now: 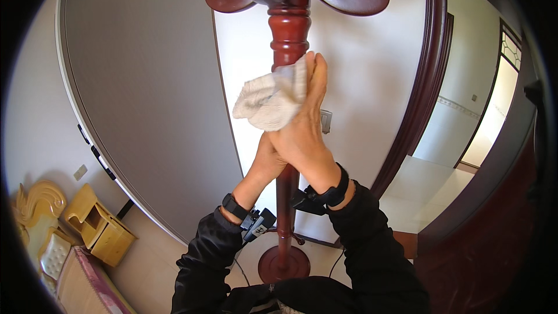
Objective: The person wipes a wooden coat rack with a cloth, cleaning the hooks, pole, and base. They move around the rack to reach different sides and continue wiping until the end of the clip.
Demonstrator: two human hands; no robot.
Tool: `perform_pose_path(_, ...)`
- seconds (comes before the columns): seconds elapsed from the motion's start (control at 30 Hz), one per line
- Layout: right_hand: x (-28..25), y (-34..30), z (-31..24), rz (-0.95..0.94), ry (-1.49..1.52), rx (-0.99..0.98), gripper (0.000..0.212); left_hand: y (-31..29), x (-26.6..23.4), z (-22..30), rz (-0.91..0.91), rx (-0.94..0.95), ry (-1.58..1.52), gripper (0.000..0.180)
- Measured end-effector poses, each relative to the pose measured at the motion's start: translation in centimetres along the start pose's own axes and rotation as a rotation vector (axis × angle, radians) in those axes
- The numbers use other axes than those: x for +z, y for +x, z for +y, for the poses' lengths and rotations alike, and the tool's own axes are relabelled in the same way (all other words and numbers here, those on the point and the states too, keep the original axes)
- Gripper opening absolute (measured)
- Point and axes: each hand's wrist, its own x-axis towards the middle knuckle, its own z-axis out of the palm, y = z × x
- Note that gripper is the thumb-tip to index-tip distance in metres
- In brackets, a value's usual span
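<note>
A dark red wooden coat stand (289, 38) rises in front of me, with turned rings on its pole and curved hooks at the top. An off-white cloth (270, 102) is bunched against the pole below the rings, slightly blurred. My right hand (305, 139) presses the cloth to the pole, its fingers pointing up along the right side. Lower down, my left hand (267, 160) crosses beneath the right one at the pole. Its fingers are hidden behind the right hand and the pole, so I cannot tell what they grip.
The stand's round base (283, 264) rests on the tiled floor, with thin cables beside it. A grey panel (145, 81) fills the left. A wall switch (326, 121) sits right of the pole. Beyond are a dark red door frame (419, 81) and a wooden nightstand (104, 232).
</note>
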Motion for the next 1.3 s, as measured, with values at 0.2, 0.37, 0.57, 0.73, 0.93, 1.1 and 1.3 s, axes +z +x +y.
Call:
perform_pose_path(0.2, -0.9, -0.3, 4.3, -0.262, 0.703, 0.435, 0.07, -0.3, -0.2, -0.1, -0.009, -0.057, -0.091, 0.064)
perform_pose_path(0.37, -0.6, -1.6, 8.6, -0.192, 1.265, 1.164, 0.083, -0.4, -0.1, 0.8, -0.018, -0.085, -0.035, 0.05)
perform_pose_path(0.57, -4.7, 2.5, 9.6, 0.026, 1.707, 0.944, 0.079, -0.3, 0.0, 1.2, -0.023, -0.14, -0.013, 0.048)
perform_pose_path(0.73, -5.1, 4.9, 4.2, -0.174, 1.485, 0.378, 0.063, -0.3, 0.1, 0.7, -0.02, -0.187, -0.006, 0.05)
perform_pose_path(0.93, -1.0, 6.7, 1.5, 0.029, 0.481, 0.059, 0.022, -0.4, 0.4, 0.5, 0.026, -0.154, -0.069, 0.049)
perform_pose_path(1.1, -0.2, 9.1, 5.3, -0.183, 1.232, 0.251, 0.027, -0.3, 0.3, 0.6, 0.017, -0.134, -0.012, 0.052)
perform_pose_path(1.3, 1.8, 9.6, 10.2, -0.46, 1.612, 0.412, 0.045, -0.1, -0.2, 0.8, -0.058, -0.157, -0.022, 0.057)
